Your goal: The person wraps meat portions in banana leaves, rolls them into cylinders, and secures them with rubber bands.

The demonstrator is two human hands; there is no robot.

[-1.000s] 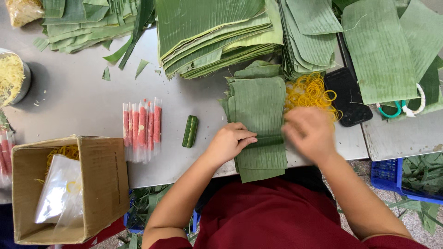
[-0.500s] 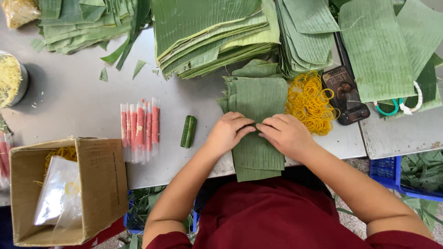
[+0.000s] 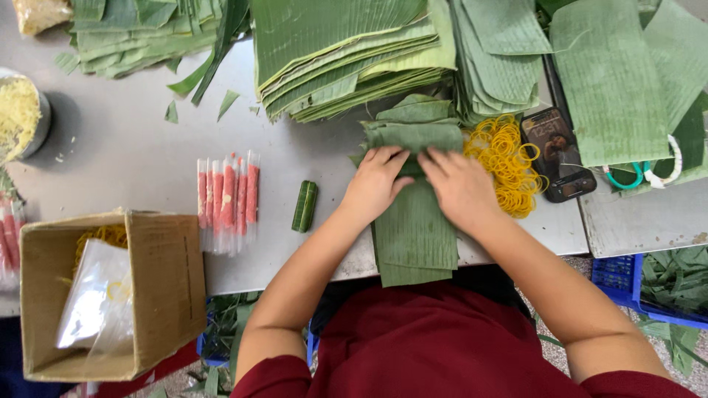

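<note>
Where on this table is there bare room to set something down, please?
Bare grey table lies between the bowl, the red sticks and the far leaf stacks. It is crowded around both hands: cut leaves, rubber bands, phone.

A grey counter (image 3: 133, 155) carries stacked banana leaves (image 3: 346, 51). Below the stacks lie leaf strips (image 3: 413, 221); right of these, yellow rubber bands (image 3: 509, 158) and a phone (image 3: 558, 153); left, a rolled leaf (image 3: 304, 206) and red wrapped sticks (image 3: 228, 195).
</note>
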